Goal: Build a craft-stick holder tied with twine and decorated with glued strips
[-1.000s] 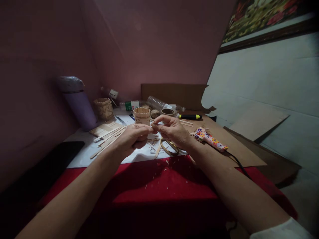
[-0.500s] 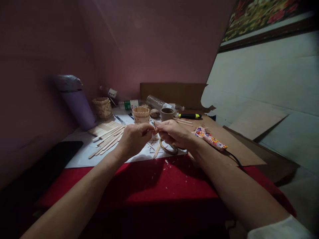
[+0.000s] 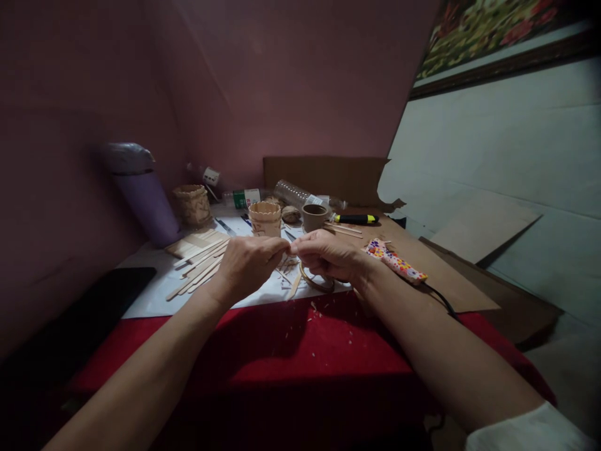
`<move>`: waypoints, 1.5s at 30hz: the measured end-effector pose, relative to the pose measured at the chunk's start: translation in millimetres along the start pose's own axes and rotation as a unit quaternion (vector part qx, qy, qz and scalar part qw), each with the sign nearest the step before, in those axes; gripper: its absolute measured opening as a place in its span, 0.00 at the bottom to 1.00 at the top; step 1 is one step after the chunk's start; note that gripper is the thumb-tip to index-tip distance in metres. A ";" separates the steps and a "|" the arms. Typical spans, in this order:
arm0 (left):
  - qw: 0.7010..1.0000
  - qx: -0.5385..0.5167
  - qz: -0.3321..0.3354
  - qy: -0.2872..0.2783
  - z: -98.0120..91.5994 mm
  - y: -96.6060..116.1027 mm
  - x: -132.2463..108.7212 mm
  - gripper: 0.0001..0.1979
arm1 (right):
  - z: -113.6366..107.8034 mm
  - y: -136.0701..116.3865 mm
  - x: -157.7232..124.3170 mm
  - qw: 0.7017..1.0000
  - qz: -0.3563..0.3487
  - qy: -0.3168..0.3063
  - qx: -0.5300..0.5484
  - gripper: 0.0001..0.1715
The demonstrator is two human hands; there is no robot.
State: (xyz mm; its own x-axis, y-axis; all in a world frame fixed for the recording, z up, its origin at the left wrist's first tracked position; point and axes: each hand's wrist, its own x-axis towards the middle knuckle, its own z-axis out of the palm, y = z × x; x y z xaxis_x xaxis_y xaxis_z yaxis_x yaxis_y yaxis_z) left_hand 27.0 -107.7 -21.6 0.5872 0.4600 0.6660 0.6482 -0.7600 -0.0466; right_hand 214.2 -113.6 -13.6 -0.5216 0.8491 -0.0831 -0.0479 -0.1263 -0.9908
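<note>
The right hand (image 3: 327,252) has dipped slightly, fingertips meeting the left hand (image 3: 251,260) near the scissors (image 3: 303,275); both grips narrow, contents hidden.

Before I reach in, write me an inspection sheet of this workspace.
Surface: white paper and brown cardboard over red cloth.
Work items: scalloped wooden cup, upright; wooden sticks fanned on the paper; gold-handled scissors, partly hidden by the right hand.
Clutter: wood shavings on the cloth; clear plastic bottle lying at the back.
Hands: left hand and right meet at the fingertips; anything pinched there cannot be made out.
Cables: black cord from the flower-patterned tool.
Surroundings: mauve wall; framed picture.
</note>
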 end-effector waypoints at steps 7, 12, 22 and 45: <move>0.903 -0.356 -0.235 -0.043 -5.1 1.5 8.7 0.05 | 1.9 -3.4 2.3 0.962 -0.109 0.135 -0.210 0.04; 0.769 -0.517 -0.367 -0.079 -10.0 3.3 12.5 0.08 | 4.4 0.0 4.4 0.893 -0.197 0.197 -0.355 0.03; 0.712 -0.574 -0.385 -0.124 -5.0 -3.1 7.9 0.09 | 9.0 3.7 1.4 0.809 -0.286 0.196 -0.474 0.02; 0.876 -0.405 -0.262 -0.025 1.9 1.3 8.8 0.05 | 2.7 1.5 3.1 0.925 -0.162 0.107 -0.326 0.05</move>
State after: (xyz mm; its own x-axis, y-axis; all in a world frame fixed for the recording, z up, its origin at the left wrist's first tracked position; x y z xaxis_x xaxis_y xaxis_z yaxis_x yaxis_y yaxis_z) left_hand 34.0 -103.8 -17.2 0.3462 0.8466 0.4044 0.2897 -0.5064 0.8122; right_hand 210.2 -112.6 -15.1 -0.3853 0.8795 0.2795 0.3882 0.4292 -0.8155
